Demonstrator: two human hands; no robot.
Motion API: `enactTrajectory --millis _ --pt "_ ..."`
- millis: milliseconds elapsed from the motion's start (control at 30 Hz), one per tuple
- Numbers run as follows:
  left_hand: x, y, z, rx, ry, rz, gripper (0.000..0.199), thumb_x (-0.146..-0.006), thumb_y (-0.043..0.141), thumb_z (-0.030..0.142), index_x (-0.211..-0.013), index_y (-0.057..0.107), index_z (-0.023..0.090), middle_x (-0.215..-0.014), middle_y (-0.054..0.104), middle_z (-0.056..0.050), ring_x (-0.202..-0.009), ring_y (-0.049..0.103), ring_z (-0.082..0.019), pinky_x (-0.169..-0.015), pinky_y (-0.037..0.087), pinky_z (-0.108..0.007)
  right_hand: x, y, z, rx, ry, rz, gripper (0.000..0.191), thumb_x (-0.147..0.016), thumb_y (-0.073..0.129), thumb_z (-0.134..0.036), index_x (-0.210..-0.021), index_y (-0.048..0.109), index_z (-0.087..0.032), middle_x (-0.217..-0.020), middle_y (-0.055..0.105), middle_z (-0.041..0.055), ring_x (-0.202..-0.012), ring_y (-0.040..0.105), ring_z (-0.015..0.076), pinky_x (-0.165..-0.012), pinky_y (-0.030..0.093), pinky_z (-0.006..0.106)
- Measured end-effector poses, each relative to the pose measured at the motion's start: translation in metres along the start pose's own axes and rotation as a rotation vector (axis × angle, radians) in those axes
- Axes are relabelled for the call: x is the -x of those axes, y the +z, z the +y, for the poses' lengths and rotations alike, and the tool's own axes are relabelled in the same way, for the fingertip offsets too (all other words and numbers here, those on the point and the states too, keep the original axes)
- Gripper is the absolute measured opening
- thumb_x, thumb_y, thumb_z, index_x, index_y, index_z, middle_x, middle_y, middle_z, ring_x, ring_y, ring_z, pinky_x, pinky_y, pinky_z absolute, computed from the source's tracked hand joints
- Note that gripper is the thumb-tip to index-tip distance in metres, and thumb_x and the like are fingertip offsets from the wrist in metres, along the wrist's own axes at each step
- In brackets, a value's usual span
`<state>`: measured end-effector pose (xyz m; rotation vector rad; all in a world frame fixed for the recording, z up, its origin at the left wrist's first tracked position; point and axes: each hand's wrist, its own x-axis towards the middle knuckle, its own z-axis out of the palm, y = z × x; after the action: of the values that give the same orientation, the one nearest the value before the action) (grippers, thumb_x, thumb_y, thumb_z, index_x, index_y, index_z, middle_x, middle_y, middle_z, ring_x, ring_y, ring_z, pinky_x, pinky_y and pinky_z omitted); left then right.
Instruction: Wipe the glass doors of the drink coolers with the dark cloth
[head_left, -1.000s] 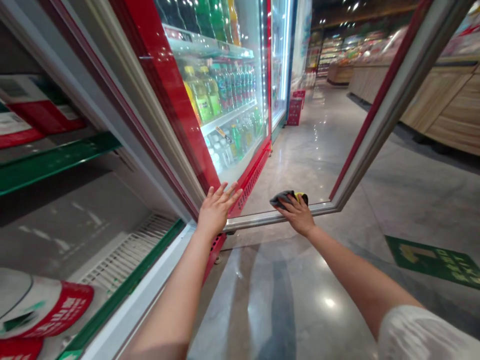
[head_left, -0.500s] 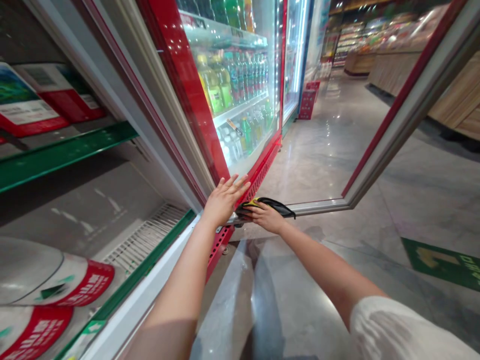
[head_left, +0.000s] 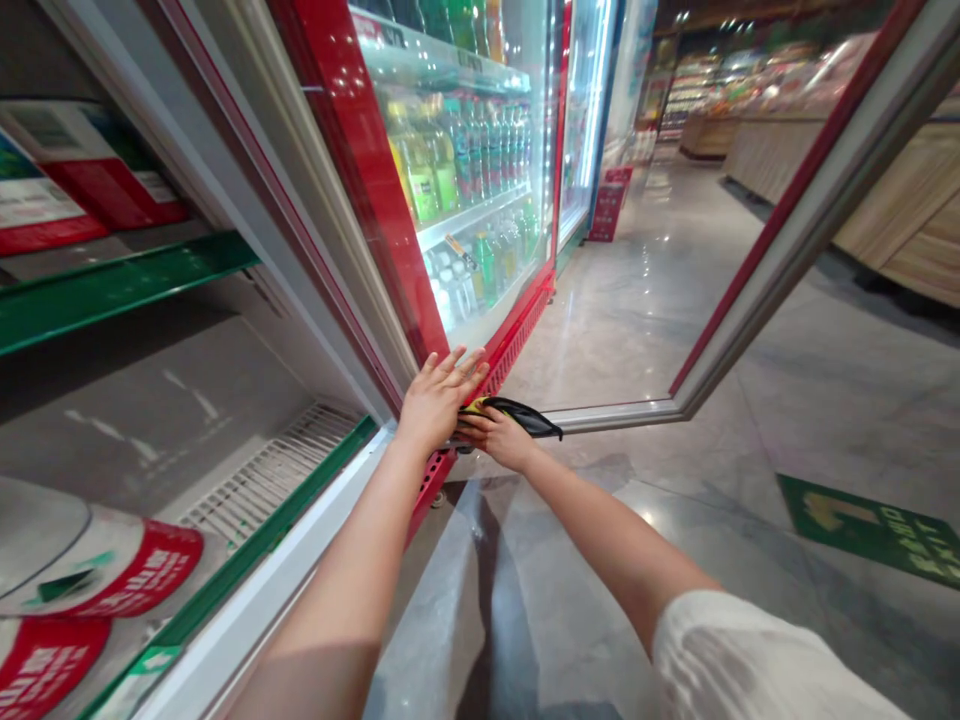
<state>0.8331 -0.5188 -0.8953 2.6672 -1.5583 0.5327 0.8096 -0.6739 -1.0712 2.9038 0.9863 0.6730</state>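
Observation:
My left hand (head_left: 437,400) has its fingers spread against the lower corner of the cooler frame, close to the hinge side of the door. Just to its right, my right hand (head_left: 499,436) presses a black and yellow cloth (head_left: 521,413) onto the bottom rail of the open glass door (head_left: 615,415). The cloth lies partly under my right fingers and its black end sticks out to the right along the rail. Beyond my left hand rises the red frame (head_left: 375,170) of the neighbouring cooler.
Large bottles with red labels (head_left: 150,568) lie in the open cooler at left, below a green-edged shelf (head_left: 127,285). Drinks (head_left: 431,165) stand behind glass. A green floor sign (head_left: 870,528) and wooden counters (head_left: 900,210) are at right.
Both hands and the cloth appear slightly further left in the view, along with the door and coolers. My right hand and the cloth are a little closer to my left hand.

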Motion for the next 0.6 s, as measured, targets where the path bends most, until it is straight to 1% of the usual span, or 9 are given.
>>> enactTrajectory --millis 67,100,167,267,333,400,467,533,600 --pt "0.000 0.003 -0.002 -0.003 -0.001 0.035 0.068 -0.089 0.046 0.007 -0.153 0.046 0.033 -0.162 0.041 0.000 -0.155 0.029 -0.022 -0.128 0.019 -0.051 0.024 -0.011 0.017 0.021 -0.021 -0.008 0.045 -0.103 0.047 -0.020 -0.147 0.054 -0.026 -0.152 0.057 -0.0040 -0.149 0.040 0.0123 -0.131 0.024 0.039" --pt "0.000 0.005 -0.003 -0.004 -0.001 0.052 0.070 -0.089 0.046 0.006 -0.153 0.046 0.034 -0.162 0.041 0.001 -0.155 0.029 -0.022 -0.129 0.018 -0.051 0.043 -0.019 0.028 0.030 -0.024 -0.011 0.047 -0.102 0.047 -0.019 -0.148 0.052 -0.028 -0.152 0.056 -0.0047 -0.149 0.040 0.0121 -0.131 0.024 0.039" --pt "-0.001 0.009 -0.005 0.000 0.003 0.071 0.073 -0.088 0.045 0.004 -0.154 0.044 0.035 -0.162 0.041 0.002 -0.155 0.029 -0.021 -0.129 0.017 -0.050 0.091 -0.037 0.052 0.047 -0.011 -0.014 0.051 -0.101 0.048 -0.017 -0.150 0.049 -0.029 -0.152 0.057 -0.0047 -0.148 0.042 0.0123 -0.130 0.026 0.042" --pt "-0.002 0.014 -0.009 0.002 0.008 0.082 0.075 -0.086 0.044 0.003 -0.153 0.045 0.035 -0.162 0.040 0.003 -0.155 0.029 -0.021 -0.129 0.016 -0.050 0.162 -0.064 0.082 0.069 0.059 -0.008 0.057 -0.098 0.046 -0.011 -0.152 0.046 -0.033 -0.150 0.058 -0.0038 -0.145 0.046 0.0153 -0.128 0.029 0.047" --pt "-0.003 0.016 -0.010 -0.003 0.011 0.085 0.074 -0.085 0.044 0.003 -0.153 0.047 0.033 -0.162 0.039 0.002 -0.155 0.029 -0.022 -0.129 0.017 -0.051 0.190 -0.080 0.094 0.084 0.158 -0.013 0.061 -0.097 0.045 -0.009 -0.150 0.047 -0.039 -0.151 0.058 -0.0057 -0.145 0.046 0.0167 -0.127 0.028 0.049" --pt "-0.003 0.018 -0.011 -0.012 0.012 0.088 0.073 -0.085 0.044 0.004 -0.152 0.048 0.033 -0.162 0.039 0.002 -0.155 0.029 -0.023 -0.129 0.016 -0.052 0.196 -0.094 0.101 0.111 0.250 -0.013 0.064 -0.097 0.044 -0.008 -0.150 0.047 -0.044 -0.153 0.055 -0.0080 -0.147 0.044 0.0168 -0.129 0.024 0.049" --pt "-0.003 0.019 -0.013 -0.017 0.010 0.095 0.074 -0.084 0.044 0.004 -0.152 0.048 0.033 -0.162 0.040 0.002 -0.155 0.030 -0.023 -0.129 0.015 -0.051 0.186 -0.108 0.107 0.160 0.311 0.031 0.065 -0.098 0.044 -0.008 -0.151 0.045 -0.046 -0.156 0.052 -0.0086 -0.151 0.038 0.0170 -0.130 0.019 0.050" --pt "-0.002 0.019 -0.014 -0.022 0.005 0.103 0.075 -0.083 0.045 0.004 -0.152 0.048 0.034 -0.161 0.041 0.002 -0.154 0.031 -0.022 -0.130 0.015 -0.051 0.170 -0.119 0.113 0.227 0.376 0.139 0.063 -0.099 0.046 -0.010 -0.151 0.046 -0.046 -0.158 0.049 -0.0068 -0.154 0.030 0.0194 -0.130 0.014 0.054" --pt "-0.002 0.018 -0.013 -0.031 0.002 0.107 0.076 -0.082 0.045 0.005 -0.152 0.047 0.034 -0.161 0.042 0.002 -0.154 0.031 -0.022 -0.129 0.015 -0.051 0.160 -0.123 0.116 0.291 0.483 0.269 0.059 -0.098 0.049 -0.012 -0.149 0.050 -0.043 -0.160 0.046 -0.0028 -0.157 0.023 0.0251 -0.129 0.011 0.061"
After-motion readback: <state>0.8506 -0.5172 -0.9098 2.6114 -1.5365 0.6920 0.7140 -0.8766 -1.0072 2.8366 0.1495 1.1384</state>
